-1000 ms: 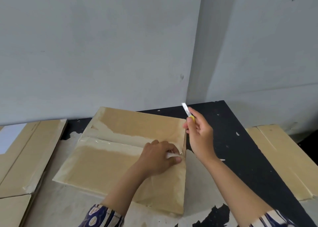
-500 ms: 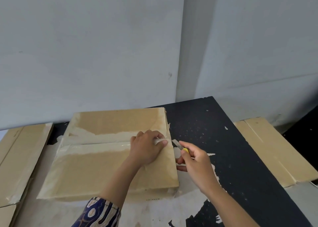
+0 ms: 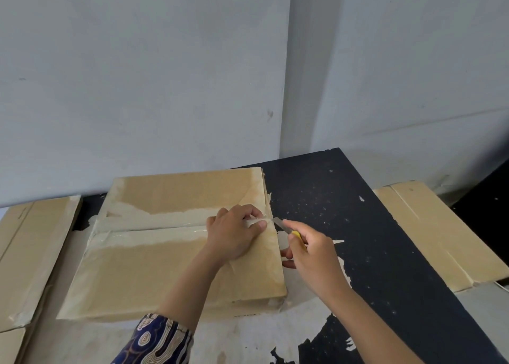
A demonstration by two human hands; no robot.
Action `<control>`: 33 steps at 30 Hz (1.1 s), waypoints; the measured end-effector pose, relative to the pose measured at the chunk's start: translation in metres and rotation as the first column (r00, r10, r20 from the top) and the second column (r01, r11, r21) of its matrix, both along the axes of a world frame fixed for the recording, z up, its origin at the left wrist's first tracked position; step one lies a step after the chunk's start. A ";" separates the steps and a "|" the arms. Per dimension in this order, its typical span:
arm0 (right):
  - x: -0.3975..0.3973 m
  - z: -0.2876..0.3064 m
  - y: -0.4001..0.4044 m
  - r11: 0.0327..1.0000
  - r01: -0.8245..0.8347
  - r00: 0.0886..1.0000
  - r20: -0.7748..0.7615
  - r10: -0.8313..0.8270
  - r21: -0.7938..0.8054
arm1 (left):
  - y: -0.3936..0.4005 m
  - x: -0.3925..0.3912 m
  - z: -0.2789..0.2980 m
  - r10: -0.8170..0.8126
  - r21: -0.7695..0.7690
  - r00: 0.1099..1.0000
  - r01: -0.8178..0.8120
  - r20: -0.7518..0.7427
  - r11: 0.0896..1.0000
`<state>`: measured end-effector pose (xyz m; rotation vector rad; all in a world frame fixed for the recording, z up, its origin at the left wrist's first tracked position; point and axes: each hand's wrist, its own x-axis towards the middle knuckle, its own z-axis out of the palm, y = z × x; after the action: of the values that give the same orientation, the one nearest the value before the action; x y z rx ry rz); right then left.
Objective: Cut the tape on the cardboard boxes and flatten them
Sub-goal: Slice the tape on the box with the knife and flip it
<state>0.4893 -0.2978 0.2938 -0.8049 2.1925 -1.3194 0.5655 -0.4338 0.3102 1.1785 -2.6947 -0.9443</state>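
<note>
Matt brown cardboard box [image 3: 176, 267], sealed with glossy clear tape [image 3: 154, 232]; beside the fingers, a metal blade [image 3: 279, 223]; worn, flaking black tabletop [image 3: 385, 267].

A black counter [image 3: 371, 239] with worn, pale patches where its surface has peeled. One closed cardboard box [image 3: 154, 264] lies flat on it near the middle, its top seam covered by clear tape [image 3: 154, 227].

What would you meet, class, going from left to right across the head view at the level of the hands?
Flattened cardboard at the left edge → taped cardboard box → left hand pinching the tape end → utility knife blade → right hand → black tabletop → flattened cardboard on the right.
</note>
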 end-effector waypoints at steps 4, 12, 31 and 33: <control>-0.003 0.001 -0.002 0.998 -0.012 0.996 -0.086 0.017 0.059 | 0.000 -0.001 -0.001 0.027 0.036 0.999 -0.026 -0.042 0.999; 0.003 -0.002 0.002 1.000 0.004 1.000 -0.026 -0.004 0.006 | 0.000 0.000 -0.002 0.040 0.066 0.997 -0.036 -0.071 0.997; -0.004 -0.001 0.004 0.994 0.084 0.849 0.527 -0.034 -0.071 | -0.003 -0.001 -0.003 0.038 0.097 0.996 -0.030 -0.080 0.995; -0.006 -0.001 0.001 0.995 0.074 0.868 0.496 -0.028 -0.073 | -0.003 -0.001 -0.003 0.036 0.090 0.996 -0.029 -0.076 0.996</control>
<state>0.4834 -0.2972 0.2932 -0.3765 1.7637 -1.4662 0.5650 -0.4372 0.3072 1.1708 -2.5907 -1.0914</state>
